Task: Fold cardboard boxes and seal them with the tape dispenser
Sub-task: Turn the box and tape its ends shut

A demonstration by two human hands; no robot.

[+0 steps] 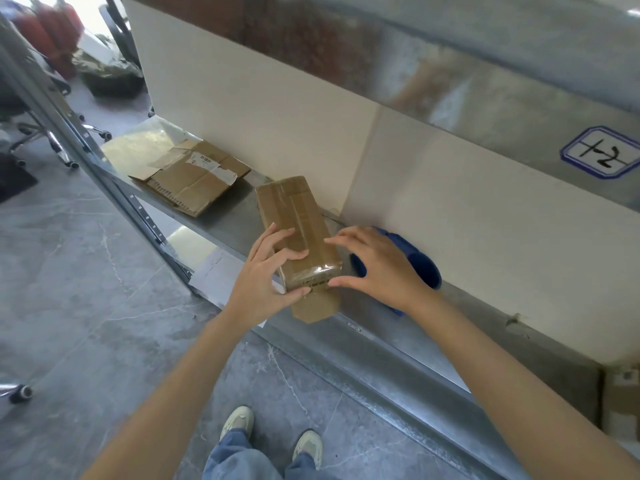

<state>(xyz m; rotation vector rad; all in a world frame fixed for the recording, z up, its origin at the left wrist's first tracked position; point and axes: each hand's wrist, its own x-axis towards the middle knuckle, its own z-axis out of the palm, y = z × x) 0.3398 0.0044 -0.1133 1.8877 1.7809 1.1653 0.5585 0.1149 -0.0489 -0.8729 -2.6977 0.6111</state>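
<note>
cardboard box, maybe past shelf edge

Both bare forearms reach up from the bottom corners of the frame and meet near its centre, wrists nearly straight. The left hand lies palm down, fingers bent over the near end of the box and thumb pressed against its end face, gripping that corner. Just to the right, the right hand is spread wide, fingers slack, its forefinger and thumb tips touching the same end.
</note>
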